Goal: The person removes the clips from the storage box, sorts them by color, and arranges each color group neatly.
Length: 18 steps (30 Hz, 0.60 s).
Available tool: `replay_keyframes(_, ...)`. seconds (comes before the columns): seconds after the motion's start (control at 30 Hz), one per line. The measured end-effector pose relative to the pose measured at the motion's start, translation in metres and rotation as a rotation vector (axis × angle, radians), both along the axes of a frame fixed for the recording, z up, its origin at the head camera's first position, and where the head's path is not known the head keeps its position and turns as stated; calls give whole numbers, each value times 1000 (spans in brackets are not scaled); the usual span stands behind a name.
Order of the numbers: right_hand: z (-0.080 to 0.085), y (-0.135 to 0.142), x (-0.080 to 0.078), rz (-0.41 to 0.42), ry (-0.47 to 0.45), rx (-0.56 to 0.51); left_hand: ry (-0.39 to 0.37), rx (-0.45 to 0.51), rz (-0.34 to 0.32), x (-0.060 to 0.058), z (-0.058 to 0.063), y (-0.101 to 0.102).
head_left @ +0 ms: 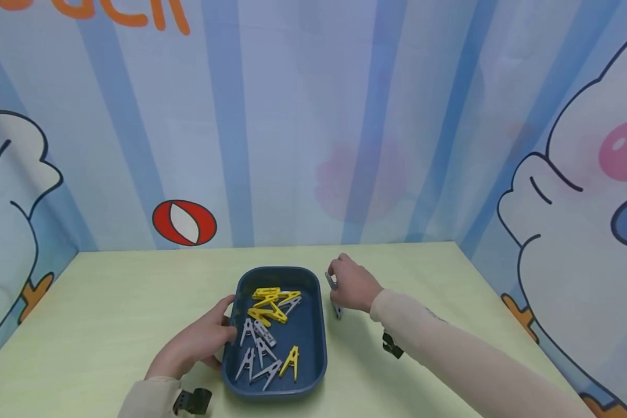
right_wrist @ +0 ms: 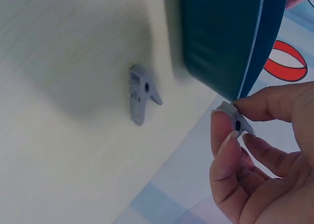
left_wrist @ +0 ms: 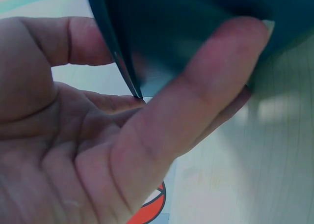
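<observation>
A dark blue tray stands on the table, with yellow clothespins and grey clothespins lying loose in it. My left hand grips the tray's left wall, thumb at the rim and the other fingers along the outside. In the left wrist view, a finger lies against the tray's outer wall. Right of the tray, my right hand pinches a grey clothespin between thumb and fingertips, above the table. Below that hand, another grey clothespin rests on the table beside the tray.
The pale yellow-green table reaches back to a blue striped backdrop with cartoon figures and a red-and-white ball printed on it. A dark wrist device sits at the left sleeve, and a similar one at the right.
</observation>
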State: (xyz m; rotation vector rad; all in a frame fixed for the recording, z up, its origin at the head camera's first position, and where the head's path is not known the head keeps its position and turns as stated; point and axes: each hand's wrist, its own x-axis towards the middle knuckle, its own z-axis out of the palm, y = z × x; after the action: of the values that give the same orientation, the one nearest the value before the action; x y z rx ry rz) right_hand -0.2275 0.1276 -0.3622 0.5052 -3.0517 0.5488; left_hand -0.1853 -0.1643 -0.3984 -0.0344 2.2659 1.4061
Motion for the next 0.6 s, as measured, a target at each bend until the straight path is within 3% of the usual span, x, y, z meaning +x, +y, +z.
replay_keyframes(0.6, -24, 34, -1, -53, -26, 92, 16, 6, -1, 1, 0, -1)
